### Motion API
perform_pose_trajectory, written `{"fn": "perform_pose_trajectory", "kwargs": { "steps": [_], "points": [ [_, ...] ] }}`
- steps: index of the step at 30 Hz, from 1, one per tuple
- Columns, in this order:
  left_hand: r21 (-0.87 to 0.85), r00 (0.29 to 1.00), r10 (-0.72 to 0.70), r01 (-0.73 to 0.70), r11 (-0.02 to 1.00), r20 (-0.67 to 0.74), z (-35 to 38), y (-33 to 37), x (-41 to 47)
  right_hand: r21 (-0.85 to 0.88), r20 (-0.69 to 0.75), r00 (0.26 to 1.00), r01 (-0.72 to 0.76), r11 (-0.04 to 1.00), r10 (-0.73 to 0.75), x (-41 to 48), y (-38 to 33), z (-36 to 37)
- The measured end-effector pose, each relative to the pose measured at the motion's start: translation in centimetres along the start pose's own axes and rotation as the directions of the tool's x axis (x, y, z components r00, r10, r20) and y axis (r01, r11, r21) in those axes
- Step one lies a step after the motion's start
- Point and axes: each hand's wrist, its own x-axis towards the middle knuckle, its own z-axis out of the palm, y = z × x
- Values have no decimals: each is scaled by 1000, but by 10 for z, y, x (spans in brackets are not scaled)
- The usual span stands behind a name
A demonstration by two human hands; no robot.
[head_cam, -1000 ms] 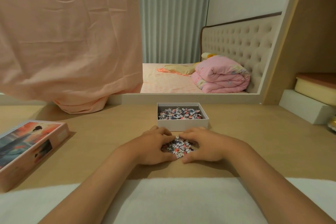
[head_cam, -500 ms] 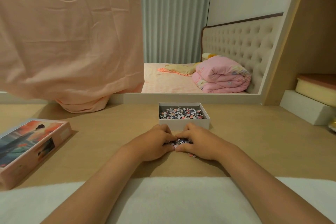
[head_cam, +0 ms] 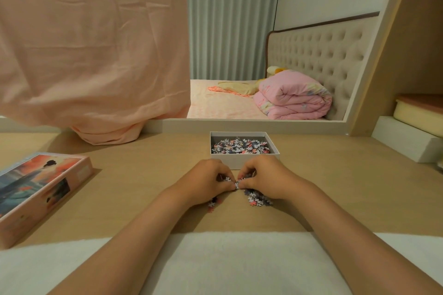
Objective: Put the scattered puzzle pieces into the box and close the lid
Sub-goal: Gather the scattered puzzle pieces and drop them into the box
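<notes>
Both hands meet w/ curled fingers on the wooden desk: left hand and right hand pinch a clump of puzzle pieces, probably lifted slightly. Loose pieces lie beneath; open box sits just behind, lid far left.

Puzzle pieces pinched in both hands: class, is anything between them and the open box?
Nothing visible. The left hand and right hand hold the puzzle pieces just before the box, its top open; the lid lies far left on the table.
</notes>
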Motion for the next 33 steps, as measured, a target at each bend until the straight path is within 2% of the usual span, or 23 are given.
{"fn": "perform_pose_trajectory", "kwargs": {
  "steps": [4, 7, 12, 16, 18, 22, 27, 30, 33],
  "points": [
    [-85, 999, 16, -19, 996, -39, -5, 0, 6, 48, -27, 1000, 14, 999, -13, 4, 4, -10],
    [-193, 991, -33, 7, 981, -130, -13, 1, 18, 82, -137, 990, 38, 996, -26, 14, 6, -25],
    [-197, 974, -44, -1, 980, -222, -22, -5, 52, 188, -324, 946, 54, 981, 10, 41, 11, -39],
    [-257, 957, -98, 26, 966, -273, -15, -10, 72, 191, -436, 899, 48, 980, 41, 59, 18, -31],
    [-255, 969, -92, 31, 967, -230, -11, -15, 77, 143, -403, 915, 47, 989, 14, 65, 22, -27],
    [-251, 992, -30, -2, 968, -124, -9, -21, 78, 34, -235, 970, 68, 997, -58, 71, 29, -22],
    [-161, 976, -25, -10, 987, -215, -20, -24, 73, 29, -302, 952, 53, 998, -41, 70, 35, -21],
    [21, 995, 21, -19, 1000, -101, -21, -25, 64, -38, -329, 936, 119, 992, -125, 58, 32, -22],
    [212, 998, 37, -47, 976, 48, -18, -27, 58, -152, -181, 958, 195, 969, -221, 46, 30, -18]
  ]
}}
